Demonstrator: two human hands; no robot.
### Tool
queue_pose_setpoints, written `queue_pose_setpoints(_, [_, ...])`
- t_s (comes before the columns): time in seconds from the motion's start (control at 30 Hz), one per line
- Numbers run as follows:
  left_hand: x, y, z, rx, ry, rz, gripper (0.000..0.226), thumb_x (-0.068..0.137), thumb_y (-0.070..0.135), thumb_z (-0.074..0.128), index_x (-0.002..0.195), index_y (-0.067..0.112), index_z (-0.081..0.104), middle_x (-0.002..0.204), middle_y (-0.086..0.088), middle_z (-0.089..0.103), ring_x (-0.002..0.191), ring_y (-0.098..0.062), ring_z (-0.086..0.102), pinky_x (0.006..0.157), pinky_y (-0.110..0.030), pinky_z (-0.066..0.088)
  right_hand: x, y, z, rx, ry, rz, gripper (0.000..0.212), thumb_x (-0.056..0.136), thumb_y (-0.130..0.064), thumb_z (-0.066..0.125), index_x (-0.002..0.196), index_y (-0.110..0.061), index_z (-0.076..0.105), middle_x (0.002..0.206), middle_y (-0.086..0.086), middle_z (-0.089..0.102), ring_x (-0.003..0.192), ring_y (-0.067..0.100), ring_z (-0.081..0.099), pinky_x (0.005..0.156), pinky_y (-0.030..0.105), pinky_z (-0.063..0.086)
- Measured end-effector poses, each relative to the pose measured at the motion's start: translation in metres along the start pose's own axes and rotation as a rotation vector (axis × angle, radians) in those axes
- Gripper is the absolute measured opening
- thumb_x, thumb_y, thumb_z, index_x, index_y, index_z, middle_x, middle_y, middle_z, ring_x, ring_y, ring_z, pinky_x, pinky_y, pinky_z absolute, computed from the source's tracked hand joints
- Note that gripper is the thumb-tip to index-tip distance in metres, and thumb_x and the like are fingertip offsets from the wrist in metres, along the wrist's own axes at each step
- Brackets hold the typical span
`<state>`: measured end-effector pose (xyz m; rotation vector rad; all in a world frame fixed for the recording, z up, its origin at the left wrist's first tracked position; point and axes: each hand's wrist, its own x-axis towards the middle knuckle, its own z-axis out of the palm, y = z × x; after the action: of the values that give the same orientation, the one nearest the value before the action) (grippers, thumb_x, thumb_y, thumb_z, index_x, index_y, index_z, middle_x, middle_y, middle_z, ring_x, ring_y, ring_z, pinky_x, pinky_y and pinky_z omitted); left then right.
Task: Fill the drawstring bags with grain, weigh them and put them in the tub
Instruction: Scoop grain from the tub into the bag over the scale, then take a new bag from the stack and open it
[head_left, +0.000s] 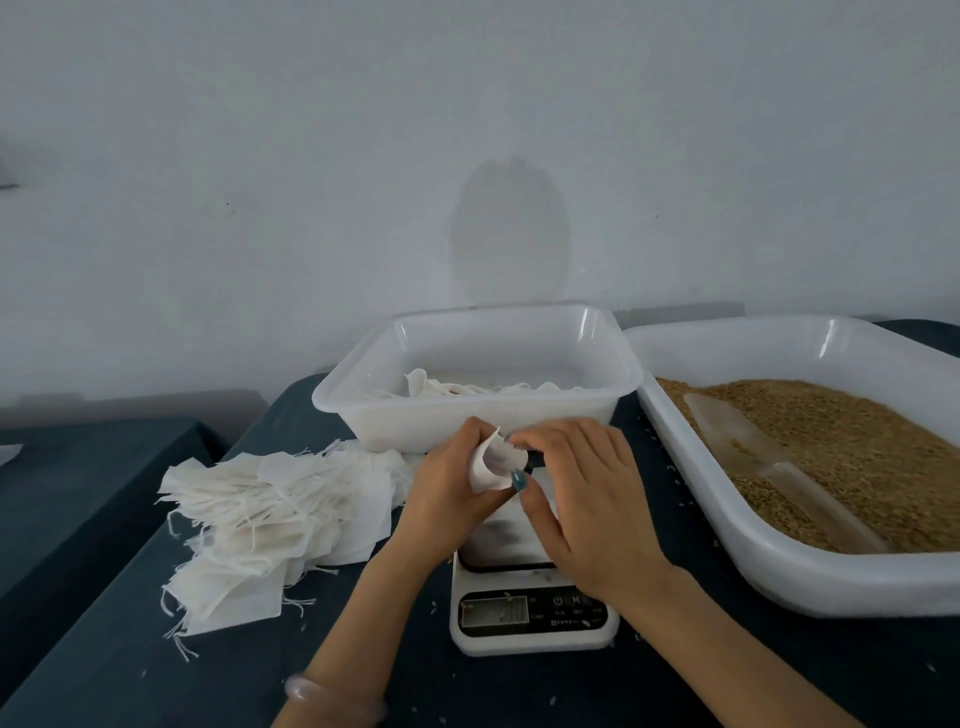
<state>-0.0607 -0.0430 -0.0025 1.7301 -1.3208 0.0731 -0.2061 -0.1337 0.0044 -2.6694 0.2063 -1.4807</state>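
My left hand (451, 480) and my right hand (574, 493) both hold one small white drawstring bag (493, 462) just above the kitchen scale (535, 618). The left grips its side; the right pinches its upper edge, and the mouth gapes a little. A heap of flat empty bags (270, 514) lies on the dark cloth to the left. Behind the hands stands a white tub (363, 400) with several bags in it. On the right, a large white tray (810, 577) holds brown grain (857, 441) and a clear plastic scoop (779, 467) lying in it.
A dark blue cloth (156, 665) covers the table, with stray grains scattered around the scale. A second dark table (67, 478) stands lower at the left. A bare white wall rises directly behind the tub and tray.
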Motion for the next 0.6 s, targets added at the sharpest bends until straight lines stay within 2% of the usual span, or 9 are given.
queue_pose_setpoints(0.1, [0.0,-0.001,0.0,0.021,0.032,-0.039,0.039,0.078,0.024,0.079,0.089,0.037,0.045,0.082,0.015,0.062,0.076,-0.005,0.059,0.064,-0.016,0.042,0.026,0.001,-0.018,-0.051,0.002,0.116,0.024,0.091,-0.034,0.048,0.11,-0.022,0.056,0.109,-0.008,0.06,0.103,0.011,0.051,0.086,0.024,0.033])
queue_pose_setpoints(0.17, [-0.001,-0.002,-0.001,0.049,0.032,-0.075,0.041,0.078,0.024,0.079,0.088,0.041,0.043,0.084,0.016,0.061,0.08,-0.002,0.058,0.064,-0.013,0.039,0.046,0.019,-0.033,-0.129,-0.079,0.212,0.025,0.091,-0.034,0.049,0.11,-0.021,0.056,0.109,-0.005,0.06,0.104,0.014,0.051,0.082,0.028,0.034])
queue_pose_setpoints(0.27, [-0.003,-0.001,-0.001,0.085,0.01,-0.104,0.042,0.078,0.023,0.078,0.088,0.042,0.042,0.086,0.018,0.06,0.083,-0.001,0.057,0.064,-0.014,0.04,0.072,0.072,-0.058,-0.264,-0.434,0.489,0.032,0.093,-0.031,0.052,0.122,-0.017,0.052,0.12,0.002,0.057,0.113,0.022,0.049,0.084,0.036,0.041])
queue_pose_setpoints(0.37, [-0.005,-0.001,-0.001,0.075,0.001,-0.116,0.039,0.079,0.021,0.077,0.092,0.038,0.044,0.087,0.016,0.061,0.083,-0.006,0.058,0.066,-0.02,0.042,0.08,0.12,-0.081,-0.426,-0.772,0.825,0.038,0.096,-0.031,0.053,0.123,-0.006,0.05,0.109,0.009,0.058,0.102,0.027,0.056,0.082,0.036,0.048])
queue_pose_setpoints(0.47, [-0.006,-0.001,-0.001,0.063,-0.004,-0.136,0.035,0.08,0.02,0.076,0.095,0.032,0.047,0.088,0.015,0.061,0.085,-0.009,0.059,0.069,-0.024,0.042,0.072,0.148,-0.095,-0.525,-1.067,0.859,0.047,0.096,-0.037,0.058,0.126,-0.002,0.053,0.115,0.01,0.062,0.102,0.025,0.063,0.089,0.035,0.053])
queue_pose_setpoints(0.57, [-0.006,-0.002,0.0,0.054,0.003,-0.142,0.038,0.08,0.019,0.075,0.091,0.038,0.044,0.09,0.014,0.061,0.084,-0.007,0.058,0.069,-0.022,0.041,0.055,0.157,-0.101,-0.531,-1.196,0.892,0.056,0.087,-0.05,0.067,0.121,-0.007,0.055,0.103,0.005,0.066,0.082,0.017,0.068,0.066,0.026,0.054])
queue_pose_setpoints(0.6, [-0.006,-0.002,0.0,0.058,0.002,-0.14,0.039,0.08,0.02,0.075,0.09,0.04,0.044,0.09,0.015,0.061,0.084,-0.007,0.058,0.068,-0.021,0.04,0.052,0.157,-0.101,-0.554,-1.211,0.891,0.055,0.085,-0.048,0.071,0.119,-0.007,0.055,0.101,0.005,0.065,0.079,0.016,0.067,0.066,0.026,0.055])
